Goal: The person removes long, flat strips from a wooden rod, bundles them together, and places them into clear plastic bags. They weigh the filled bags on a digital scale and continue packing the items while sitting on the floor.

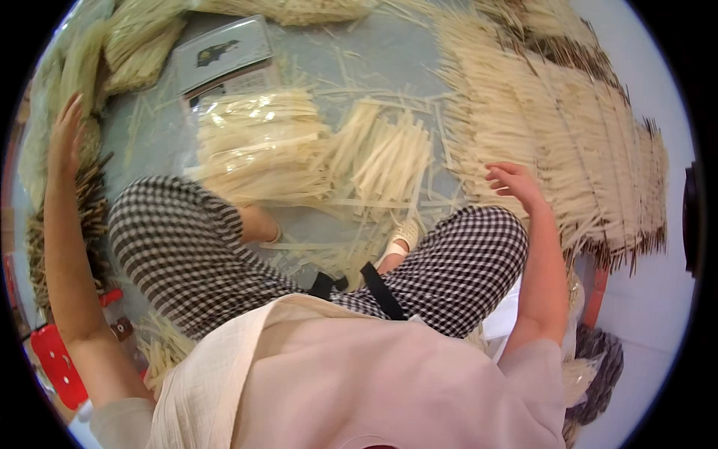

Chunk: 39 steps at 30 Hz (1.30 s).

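Observation:
My left hand (67, 137) is raised at the far left, beside bundles of long pale dried strips (143, 42) and above a bundle of brown stalks (87, 213). It holds nothing. At the right my right hand (516, 182) hangs near the left edge of a large stack of pale strips with dark brown ends (538, 123). Its fingers are bent and partly apart, with nothing between them. Before me on the grey floor lies a wide bundle of cut pale strips (263, 146), seemingly in clear plastic. A smaller loose pile of strips (392, 154) lies just right of it.
Behind the wide bundle lies a flat rectangular item with a dark picture (224, 53), beside a printed sheet bearing writing. Loose strips litter the grey floor (381, 50). A red object (56, 365) is at lower left. Dark grey material (597, 376) sits at lower right.

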Motion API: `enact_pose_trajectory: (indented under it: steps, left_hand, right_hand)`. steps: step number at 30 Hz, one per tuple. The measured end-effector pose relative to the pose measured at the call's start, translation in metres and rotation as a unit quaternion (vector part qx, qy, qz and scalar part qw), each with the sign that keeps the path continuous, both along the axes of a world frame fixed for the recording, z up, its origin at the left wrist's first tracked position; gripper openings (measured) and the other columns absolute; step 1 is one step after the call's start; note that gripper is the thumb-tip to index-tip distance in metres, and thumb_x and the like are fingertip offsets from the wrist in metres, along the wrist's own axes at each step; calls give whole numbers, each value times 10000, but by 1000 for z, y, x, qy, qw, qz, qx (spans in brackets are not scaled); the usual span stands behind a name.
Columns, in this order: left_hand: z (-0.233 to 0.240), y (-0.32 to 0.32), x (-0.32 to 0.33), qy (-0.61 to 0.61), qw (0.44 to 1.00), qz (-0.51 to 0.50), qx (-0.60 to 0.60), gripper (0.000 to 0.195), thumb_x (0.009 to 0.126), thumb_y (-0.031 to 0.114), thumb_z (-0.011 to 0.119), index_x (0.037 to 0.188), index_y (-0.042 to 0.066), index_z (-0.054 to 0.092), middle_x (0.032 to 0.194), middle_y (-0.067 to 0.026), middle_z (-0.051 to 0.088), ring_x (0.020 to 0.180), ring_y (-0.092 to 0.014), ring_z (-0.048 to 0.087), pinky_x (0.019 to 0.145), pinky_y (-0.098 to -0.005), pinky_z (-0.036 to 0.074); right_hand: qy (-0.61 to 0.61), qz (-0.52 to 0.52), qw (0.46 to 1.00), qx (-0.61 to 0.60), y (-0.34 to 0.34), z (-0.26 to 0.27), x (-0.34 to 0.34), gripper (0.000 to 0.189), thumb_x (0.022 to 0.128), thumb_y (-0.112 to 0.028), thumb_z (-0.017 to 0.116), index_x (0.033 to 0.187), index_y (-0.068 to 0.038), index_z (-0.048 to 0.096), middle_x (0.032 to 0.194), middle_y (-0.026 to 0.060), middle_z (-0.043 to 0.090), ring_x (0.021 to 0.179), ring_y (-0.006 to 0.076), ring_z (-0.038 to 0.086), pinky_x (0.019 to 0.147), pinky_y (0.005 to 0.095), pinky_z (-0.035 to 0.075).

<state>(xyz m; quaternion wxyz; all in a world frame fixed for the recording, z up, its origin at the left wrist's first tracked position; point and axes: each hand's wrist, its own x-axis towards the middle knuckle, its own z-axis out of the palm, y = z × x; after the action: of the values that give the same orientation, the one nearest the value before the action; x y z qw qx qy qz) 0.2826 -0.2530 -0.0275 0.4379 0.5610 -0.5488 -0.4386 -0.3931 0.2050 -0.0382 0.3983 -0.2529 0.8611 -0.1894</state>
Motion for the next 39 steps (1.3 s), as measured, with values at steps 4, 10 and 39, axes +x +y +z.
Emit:
enact_pose_trajectory:
  steps: [4, 10, 39]
  left_hand:
    - [-3, 70, -219, -175, 936, -302, 51, 570, 923, 403, 531, 1407, 122, 429, 1429, -88, 443, 1309, -238, 405, 1071, -400, 313]
    - [-152, 138, -419, -261, 833, -438, 218, 775, 846, 398, 663, 1425, -1, 338, 1414, -205, 420, 1285, -300, 427, 1054, -393, 348]
    - [-318, 314, -523, 14, 808, -477, 345, 878, 666, 159, 740, 1397, 16, 277, 1342, -176, 416, 1239, -296, 440, 1017, -397, 405]
  right_hand:
    - [-192, 1, 981, 30, 39, -86, -31, 363, 915, -330, 598, 1162, -68, 637, 1088, 107, 657, 927, 188, 640, 832, 324, 523]
    - [-271, -142, 950, -53, 34, -198, -27, 524, 896, -395, 612, 1262, -24, 552, 1155, 120, 632, 1024, 209, 613, 925, 302, 476]
    - [-186, -60, 960, -199, -81, -288, 35, 1135, 640, -386, 857, 1432, 23, 155, 1236, 178, 538, 1158, 279, 534, 987, 370, 429]
